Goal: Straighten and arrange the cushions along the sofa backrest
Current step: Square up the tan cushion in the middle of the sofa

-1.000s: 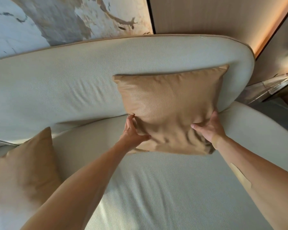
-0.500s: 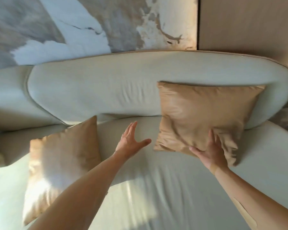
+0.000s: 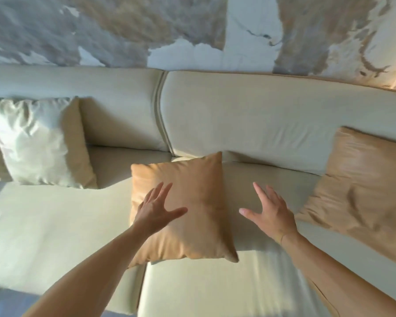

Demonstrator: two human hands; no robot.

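A tan cushion [image 3: 192,209] lies tilted on the cream sofa seat [image 3: 55,225], its top corner near the backrest [image 3: 249,115]. My left hand [image 3: 156,209] hovers over its left part with fingers spread, holding nothing. My right hand [image 3: 270,213] is open just right of that cushion, above the seat. A second tan cushion [image 3: 361,184] leans against the backrest at the far right. A cream cushion [image 3: 34,143] with a tan side leans against the backrest at the left.
A marbled grey, beige and white wall [image 3: 192,30] rises behind the sofa. A seam [image 3: 160,110] splits the backrest into two sections. The seat's front edge [image 3: 124,312] runs along the bottom, with grey floor at the lower left.
Both hands let go of the right tan cushion, which stays against the backrest. The view swung left, and both open hands now sit at the middle tan cushion.
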